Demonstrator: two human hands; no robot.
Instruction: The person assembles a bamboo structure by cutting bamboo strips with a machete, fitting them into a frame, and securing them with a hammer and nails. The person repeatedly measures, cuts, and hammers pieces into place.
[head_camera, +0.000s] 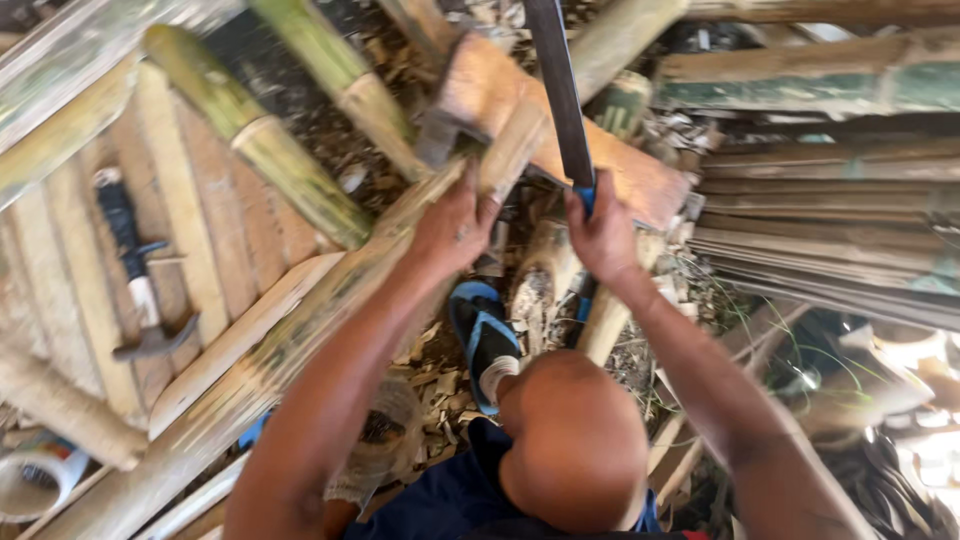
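Left hand (452, 228) is closed around a long split bamboo pole (270, 365), near its upper end. Right hand (603, 235) is clenched on the blue handle of a flat dark blade (560, 90) rising just beside the pole. A wood block (610, 165) lies beyond both hands; stacked bamboo crowds either side. A hammer (135, 270) rests on slats far left of the left hand.

I was looking at a rough bamboo workshop: cut poles (255, 130), stacked split slats (830, 215), a hammer (140, 270) and chips (435, 375) littering the ground.
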